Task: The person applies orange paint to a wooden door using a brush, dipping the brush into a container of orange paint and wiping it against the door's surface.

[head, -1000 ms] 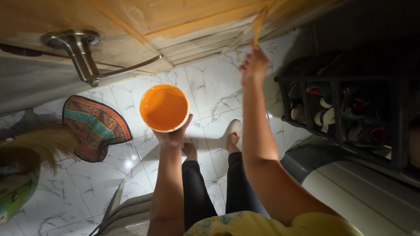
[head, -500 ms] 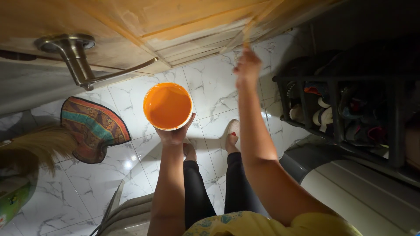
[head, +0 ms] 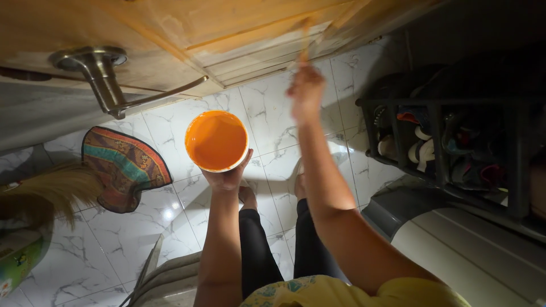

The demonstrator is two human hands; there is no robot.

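Cupping the orange paint tub (head: 216, 140) from below with left hand (head: 227, 175) — keeping it level; right hand (head: 306, 91) clenching brush (head: 305, 38) against wooden door (head: 227, 28).

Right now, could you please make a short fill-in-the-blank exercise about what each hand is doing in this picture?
1. The left hand holds a round tub full of ____ paint.
2. The right hand holds a brush against the wooden ____.
3. The metal lever handle is on the ____ side of the picture.
4. A colourful mat lies on the white marble-patterned ____.

Missing words: orange; door; left; floor
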